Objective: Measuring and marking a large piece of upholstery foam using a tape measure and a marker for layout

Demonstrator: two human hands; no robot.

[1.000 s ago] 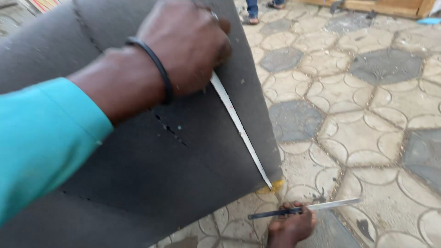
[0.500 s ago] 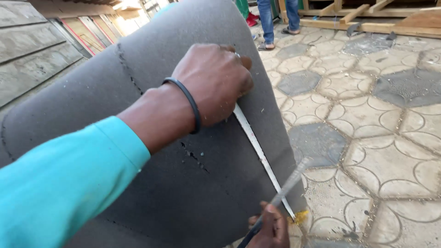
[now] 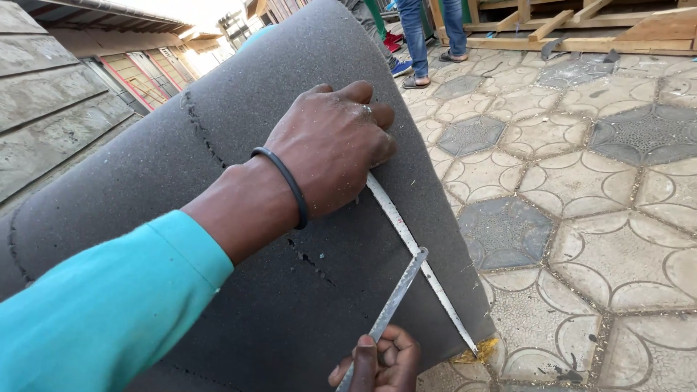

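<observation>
Your left hand (image 3: 330, 149) is closed into a loose fist, knuckles pressing a white strip (image 3: 417, 258), prob. a tape measure or straightedge, flat against the grey foam sheet (image 3: 218, 181). Can't tell if the fingers actually pinch the strip or just pin it; they're curled under. Black band sits on that wrist, teal sleeve (image 3: 94, 312) behind it.

Your right hand (image 3: 381, 363) is at the bottom edge of the view, fingers wrapped tight round a thin metal blade (image 3: 396, 297). Blade tip now touches the strip about midway down its length.

What's changed: a sec ago the blade was low and off the foam, near the paving (image 3: 581, 218); half a sec ago it was angled up toward the strip's lower end. Now it's set against the strip itself. Left hand hasn't shifted along the strip, so the guide line is the same. Reads like you've lined up blade w/ guide, with the cut or mark along it not visibly started.

Strip runs diagonally down to the foam's lower corner. Someone's legs (image 3: 428, 36) stand well apart, top of view.
</observation>
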